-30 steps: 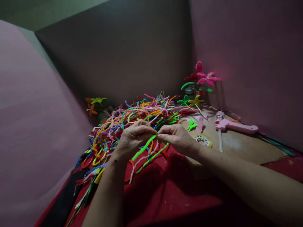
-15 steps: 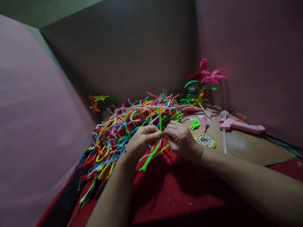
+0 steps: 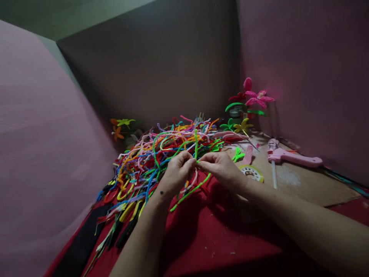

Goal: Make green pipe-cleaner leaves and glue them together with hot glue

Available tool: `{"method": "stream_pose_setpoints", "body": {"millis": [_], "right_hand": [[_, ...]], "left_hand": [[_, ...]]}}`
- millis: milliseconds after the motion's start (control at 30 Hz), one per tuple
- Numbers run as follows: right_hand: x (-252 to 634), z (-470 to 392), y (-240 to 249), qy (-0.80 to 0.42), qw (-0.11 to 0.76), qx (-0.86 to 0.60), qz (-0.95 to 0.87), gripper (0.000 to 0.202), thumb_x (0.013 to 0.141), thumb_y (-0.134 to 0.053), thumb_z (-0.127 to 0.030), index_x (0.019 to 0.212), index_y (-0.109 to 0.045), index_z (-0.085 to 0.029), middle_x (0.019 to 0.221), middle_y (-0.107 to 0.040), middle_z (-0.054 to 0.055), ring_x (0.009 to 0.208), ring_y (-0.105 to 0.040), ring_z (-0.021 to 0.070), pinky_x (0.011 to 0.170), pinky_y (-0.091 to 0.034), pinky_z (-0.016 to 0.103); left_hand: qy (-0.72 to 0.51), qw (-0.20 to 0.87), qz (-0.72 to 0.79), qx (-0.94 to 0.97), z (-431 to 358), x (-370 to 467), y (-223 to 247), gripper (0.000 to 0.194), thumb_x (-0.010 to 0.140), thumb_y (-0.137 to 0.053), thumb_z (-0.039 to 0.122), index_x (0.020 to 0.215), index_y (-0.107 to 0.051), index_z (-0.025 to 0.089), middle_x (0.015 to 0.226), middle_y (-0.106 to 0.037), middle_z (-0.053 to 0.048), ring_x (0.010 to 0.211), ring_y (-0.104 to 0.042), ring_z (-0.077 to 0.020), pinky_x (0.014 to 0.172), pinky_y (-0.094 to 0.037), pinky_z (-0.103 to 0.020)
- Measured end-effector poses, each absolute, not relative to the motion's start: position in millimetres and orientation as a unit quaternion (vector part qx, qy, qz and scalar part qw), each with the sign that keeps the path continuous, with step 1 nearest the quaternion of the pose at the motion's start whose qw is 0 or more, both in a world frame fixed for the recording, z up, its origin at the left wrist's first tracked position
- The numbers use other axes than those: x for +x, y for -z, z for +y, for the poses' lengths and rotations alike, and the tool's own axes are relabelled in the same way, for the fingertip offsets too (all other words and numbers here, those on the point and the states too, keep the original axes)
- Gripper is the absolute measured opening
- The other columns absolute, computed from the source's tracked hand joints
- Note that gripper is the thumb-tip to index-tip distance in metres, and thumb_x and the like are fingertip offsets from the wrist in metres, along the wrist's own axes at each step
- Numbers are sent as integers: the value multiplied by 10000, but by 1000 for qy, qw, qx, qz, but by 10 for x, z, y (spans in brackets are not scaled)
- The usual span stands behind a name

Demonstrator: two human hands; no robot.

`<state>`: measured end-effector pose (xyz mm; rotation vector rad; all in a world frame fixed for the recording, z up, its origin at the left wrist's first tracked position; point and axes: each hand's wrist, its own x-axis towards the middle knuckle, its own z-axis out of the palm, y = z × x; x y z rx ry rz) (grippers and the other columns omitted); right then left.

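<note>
Between my two hands a bright green pipe cleaner (image 3: 196,143) stands up, its top end rising above the fingers. My left hand (image 3: 179,171) pinches it from the left, thumb against the fingers. From the right, my right hand (image 3: 220,169) has its thumb and fingertips closed at the same spot, almost touching the left fingertips. Below the hands another green strand (image 3: 190,196) slants over the red cloth (image 3: 201,238); whether it joins the held piece is hidden. A big heap of coloured pipe cleaners (image 3: 144,157) lies just behind and left of my hands.
On the right, a board (image 3: 300,188) holds a pink glue gun (image 3: 296,157), a yellow-rimmed tape roll (image 3: 261,175) and a small green bow-shaped piece (image 3: 238,154). Pink pipe-cleaner flowers (image 3: 259,99) stand behind it. Yellow-and-black handles (image 3: 131,211) lie left. Walls enclose the sides and back.
The right fingers have straightened out from a more curled pinch. Below the hands, one of the green strands no longer shows the same way. The view has shifted slightly.
</note>
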<state>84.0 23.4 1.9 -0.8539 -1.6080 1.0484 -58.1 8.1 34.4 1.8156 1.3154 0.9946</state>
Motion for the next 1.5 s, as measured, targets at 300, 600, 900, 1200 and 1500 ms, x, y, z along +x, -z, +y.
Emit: {"method": "stream_pose_setpoints", "body": {"millis": [300, 600, 900, 1200, 1500], "right_hand": [[835, 257, 56, -406, 516, -381, -651, 178, 702, -546, -246, 583, -607, -128, 537, -539, -8, 520, -441, 100, 516, -339, 225], [824, 259, 66, -396, 509, -383, -662, 173, 695, -553, -232, 568, -605, -128, 528, -525, -11, 531, -443, 101, 515, -330, 228], [855, 398, 87, -715, 482, -220, -457, 101, 532, -635, -127, 629, -661, -109, 581, -627, 26, 586, -568, 129, 642, -435, 272], [914, 390, 79, -777, 346, -220, -477, 97, 624, -643, -180, 622, -657, -85, 540, -622, 40, 474, -529, 91, 506, -384, 217], [893, 367, 84, -750, 362, -282, -476, 97, 556, -700, -168, 596, -668, -86, 557, -650, 55, 497, -567, 115, 550, -418, 240]], "left_hand": [[-336, -61, 433, 834, 98, -587, -209, 104, 780, -468, 131, 735, -552, 172, 692, -540, -11, 625, -494, -113, 596, -375, -229], [-290, -77, 433, 850, 93, -583, -234, 112, 777, -429, 97, 741, -505, 170, 695, -533, -22, 605, -475, -122, 575, -372, -237], [-303, 185, 499, 791, 66, -684, -383, 120, 794, -431, 213, 700, -490, 169, 561, -457, 43, 488, -408, -79, 478, -328, -195], [-230, 175, 493, 820, 40, -713, -431, 119, 739, -436, 151, 641, -503, 154, 557, -443, 46, 527, -372, -70, 491, -291, -178], [-246, 157, 508, 811, 66, -670, -434, 110, 717, -458, 169, 644, -538, 149, 615, -510, 18, 579, -440, -94, 539, -328, -196]]}}
